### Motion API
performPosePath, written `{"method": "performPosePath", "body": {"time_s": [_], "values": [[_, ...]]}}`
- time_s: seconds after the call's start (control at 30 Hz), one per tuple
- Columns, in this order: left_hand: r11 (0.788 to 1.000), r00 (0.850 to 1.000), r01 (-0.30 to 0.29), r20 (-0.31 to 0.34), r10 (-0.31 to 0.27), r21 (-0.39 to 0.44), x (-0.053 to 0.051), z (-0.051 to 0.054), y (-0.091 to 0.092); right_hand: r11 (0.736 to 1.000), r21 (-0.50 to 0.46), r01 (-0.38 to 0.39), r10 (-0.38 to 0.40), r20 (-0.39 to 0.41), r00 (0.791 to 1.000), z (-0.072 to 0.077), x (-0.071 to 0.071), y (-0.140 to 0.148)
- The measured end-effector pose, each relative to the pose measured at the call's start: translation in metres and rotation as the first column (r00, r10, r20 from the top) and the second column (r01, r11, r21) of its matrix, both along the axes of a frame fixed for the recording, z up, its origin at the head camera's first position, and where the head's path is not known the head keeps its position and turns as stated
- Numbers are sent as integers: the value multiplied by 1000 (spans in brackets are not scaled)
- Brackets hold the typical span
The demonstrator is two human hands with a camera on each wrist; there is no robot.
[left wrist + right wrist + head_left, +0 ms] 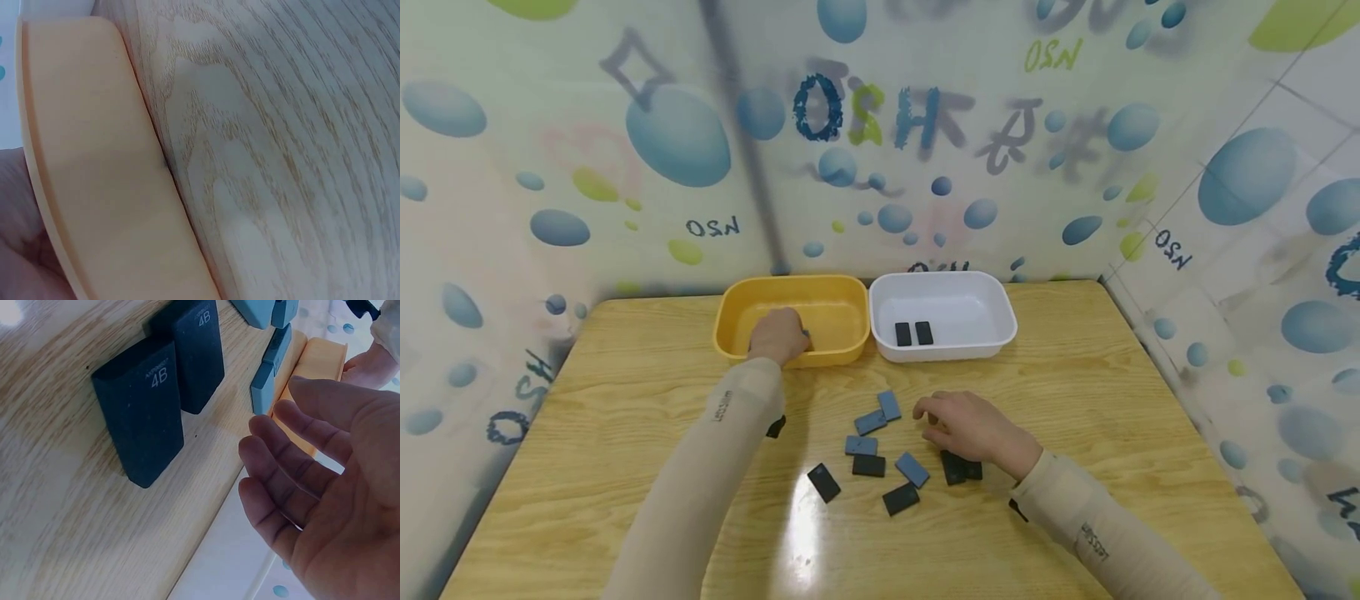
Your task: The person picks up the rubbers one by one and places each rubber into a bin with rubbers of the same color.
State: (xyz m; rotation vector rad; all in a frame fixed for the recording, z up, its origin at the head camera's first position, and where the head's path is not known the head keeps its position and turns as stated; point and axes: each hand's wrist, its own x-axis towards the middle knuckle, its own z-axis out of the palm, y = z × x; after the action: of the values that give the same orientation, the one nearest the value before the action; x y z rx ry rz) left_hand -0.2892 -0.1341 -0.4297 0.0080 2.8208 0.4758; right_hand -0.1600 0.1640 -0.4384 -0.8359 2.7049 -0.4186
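"What lies nearest you on the table [1060, 533]?"

"A black block [901, 499], tilted, well in from the left and right edges. Just beyond it sits a blue block [912, 470], and to the left another black one [824, 483]. A bit farther in, a third black one [868, 465] lies just beside a blue one [861, 445]."

"And your right hand [966, 425]?"

"It hovers above the table's right half, fingers loosely bent and spread, holding nothing. Under it lie two black blocks marked 4B [140, 419], side by side."

"Anything past those?"

"To the left of my fingers, two more blue blocks [889, 405] lie at an angle to each other, on the near side of the trays."

"What about the far edge?"

"Two trays stand there side by side. The white tray [942, 357], on the right, holds a pair of black blocks [903, 334] near its near left corner. My left hand [777, 335] reaches over the near wall of the yellow tray [831, 360], with some blue [806, 333] showing beside it. My fingers are hidden, so I can't tell whether they grip anything."

"And behind?"

"A bubble-printed sheet [880, 192], past the table's far edge."
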Motion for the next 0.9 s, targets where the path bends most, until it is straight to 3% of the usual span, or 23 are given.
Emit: {"method": "performPosePath", "body": {"time_s": [0.77, 0.9], "values": [[1000, 1000, -3, -2, 3, -8, 0, -2, 2, 1000, 1, 8, -8, 8, 1000, 1, 2, 1], [999, 999, 23, -46, -24, -25, 0, 0, 1, 1000, 0, 11, -11, 14, 1000, 2, 2, 2]]}}
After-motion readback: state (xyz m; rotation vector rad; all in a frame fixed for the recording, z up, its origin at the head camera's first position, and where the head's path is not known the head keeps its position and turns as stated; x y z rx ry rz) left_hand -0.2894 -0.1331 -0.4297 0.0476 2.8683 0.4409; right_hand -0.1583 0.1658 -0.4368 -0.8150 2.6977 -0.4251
